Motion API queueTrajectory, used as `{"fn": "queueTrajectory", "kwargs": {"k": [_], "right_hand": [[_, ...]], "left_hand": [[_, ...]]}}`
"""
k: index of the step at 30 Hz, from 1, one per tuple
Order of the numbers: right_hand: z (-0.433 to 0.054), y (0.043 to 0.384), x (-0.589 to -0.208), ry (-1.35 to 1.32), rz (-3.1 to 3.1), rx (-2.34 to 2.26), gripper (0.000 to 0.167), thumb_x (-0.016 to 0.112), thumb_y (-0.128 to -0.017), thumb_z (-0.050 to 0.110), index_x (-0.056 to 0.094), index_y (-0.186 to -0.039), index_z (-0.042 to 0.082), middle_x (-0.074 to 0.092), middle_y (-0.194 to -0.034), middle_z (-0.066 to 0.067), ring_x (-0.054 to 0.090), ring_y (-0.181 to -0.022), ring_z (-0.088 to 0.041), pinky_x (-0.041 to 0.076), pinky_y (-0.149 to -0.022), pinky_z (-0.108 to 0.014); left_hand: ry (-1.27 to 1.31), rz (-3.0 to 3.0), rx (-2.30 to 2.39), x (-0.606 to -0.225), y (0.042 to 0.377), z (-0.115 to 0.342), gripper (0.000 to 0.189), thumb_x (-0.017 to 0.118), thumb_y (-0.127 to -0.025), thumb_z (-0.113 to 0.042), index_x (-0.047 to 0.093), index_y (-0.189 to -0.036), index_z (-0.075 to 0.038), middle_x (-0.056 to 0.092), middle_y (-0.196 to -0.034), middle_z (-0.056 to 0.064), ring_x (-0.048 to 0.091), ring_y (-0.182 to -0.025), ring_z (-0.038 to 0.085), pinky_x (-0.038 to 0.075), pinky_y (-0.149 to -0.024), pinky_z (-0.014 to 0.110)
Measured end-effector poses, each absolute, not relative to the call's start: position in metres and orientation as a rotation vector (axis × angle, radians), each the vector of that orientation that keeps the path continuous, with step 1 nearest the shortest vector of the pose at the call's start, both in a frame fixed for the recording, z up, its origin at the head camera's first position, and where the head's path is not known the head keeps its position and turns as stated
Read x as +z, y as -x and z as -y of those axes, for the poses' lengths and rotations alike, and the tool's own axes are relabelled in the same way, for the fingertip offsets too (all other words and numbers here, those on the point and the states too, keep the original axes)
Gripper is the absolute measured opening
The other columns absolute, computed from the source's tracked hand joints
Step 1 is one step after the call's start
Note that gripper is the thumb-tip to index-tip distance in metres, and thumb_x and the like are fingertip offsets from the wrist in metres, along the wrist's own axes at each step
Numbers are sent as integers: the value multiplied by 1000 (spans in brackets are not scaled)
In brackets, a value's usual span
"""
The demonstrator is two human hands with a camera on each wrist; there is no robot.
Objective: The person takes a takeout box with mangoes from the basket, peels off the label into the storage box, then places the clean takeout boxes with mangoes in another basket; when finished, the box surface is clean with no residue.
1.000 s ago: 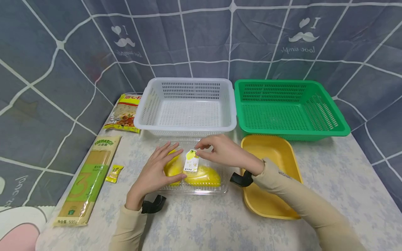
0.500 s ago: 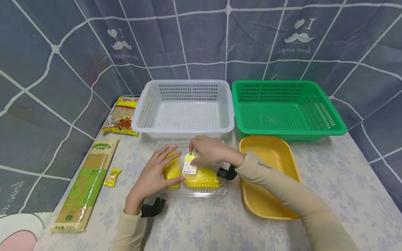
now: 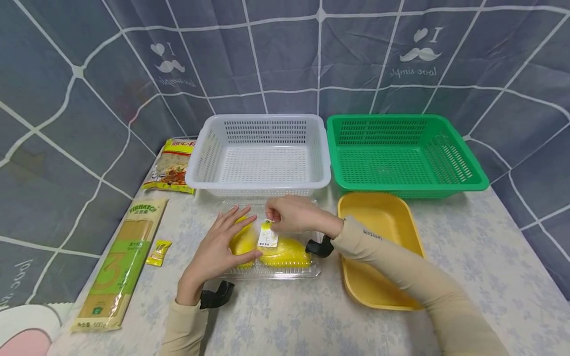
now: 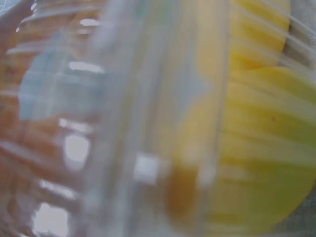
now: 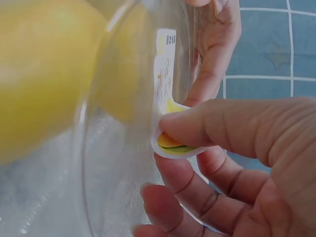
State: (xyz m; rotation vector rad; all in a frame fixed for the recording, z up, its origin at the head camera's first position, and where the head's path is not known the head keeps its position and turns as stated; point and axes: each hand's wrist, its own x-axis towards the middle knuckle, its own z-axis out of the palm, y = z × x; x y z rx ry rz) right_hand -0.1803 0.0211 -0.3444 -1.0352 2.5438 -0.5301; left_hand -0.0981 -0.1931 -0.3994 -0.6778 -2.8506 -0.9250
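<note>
A clear plastic clamshell box [image 3: 276, 273] lies in the middle of the table, with yellow fruit [image 3: 285, 252] inside that looks like mangoes. On its lid is a white label [image 3: 267, 239] with a yellow fruit picture. My right hand [image 3: 295, 214] pinches the label's top end between thumb and index finger. In the right wrist view that end bends away from the lid, while the lower part of the label [image 5: 165, 64] lies along the plastic. My left hand [image 3: 218, 247] rests on the box's left side, fingers spread. The left wrist view is blurred, showing fruit [image 4: 266, 143] through plastic.
Behind the box stand a white basket [image 3: 262, 186] and a green basket [image 3: 409, 187]. A yellow tray [image 3: 378, 277] is under my right forearm. To the left lie a spaghetti pack [image 3: 120, 267], a small yellow sachet [image 3: 159, 252] and a food bag [image 3: 171, 165].
My right hand has moved left over the label and pinched its top end, which now bends up. My left hand stays on the box. The head view has shifted slightly.
</note>
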Motion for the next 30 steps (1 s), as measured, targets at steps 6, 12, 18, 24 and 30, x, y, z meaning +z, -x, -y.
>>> {"fn": "queueTrajectory", "kwargs": {"k": [6, 12, 18, 24, 30], "right_hand": [[-22, 174, -344, 1113, -2629, -502, 17, 71, -81, 17, 54, -80, 21, 55, -70, 10, 51, -63, -10, 39, -55, -26], [-30, 166, -338, 1251, -2611, -642, 18, 73, -81, 17, 56, -77, 22, 56, -68, 13, 51, -60, -7, 39, -53, -25], [-60, 162, -328, 1164, -2482, -1023, 15, 76, -80, 15, 62, -77, 17, 58, -69, 11, 54, -62, -6, 45, -58, -25], [-110, 164, -318, 929, -2492, -1240, 8, 78, -80, 15, 70, -79, 14, 64, -74, 8, 58, -65, -13, 47, -59, -28], [-167, 171, -318, 589, -2548, -1192, 7, 74, -84, 19, 75, -87, 12, 69, -82, 2, 58, -66, -24, 47, -58, -31]], "left_hand": [[676, 2850, -940, -401, 99, 194, 77, 74, -76, -51, 49, -140, -16, 33, -150, -1, 16, -141, 24, 6, -111, 50], [675, 2844, -944, -402, 99, 194, 78, 75, -75, -50, 50, -140, -15, 33, -150, 0, 16, -141, 25, 7, -111, 50], [678, 2844, -943, -402, 99, 193, 78, 75, -75, -51, 50, -140, -15, 33, -150, -1, 16, -141, 25, 7, -111, 52], [677, 2844, -949, -403, 99, 193, 78, 75, -75, -51, 49, -140, -16, 33, -151, -1, 16, -141, 25, 6, -111, 50], [688, 2835, -938, -403, 99, 194, 78, 75, -75, -50, 49, -140, -16, 32, -151, 0, 16, -141, 25, 5, -111, 50]]}}
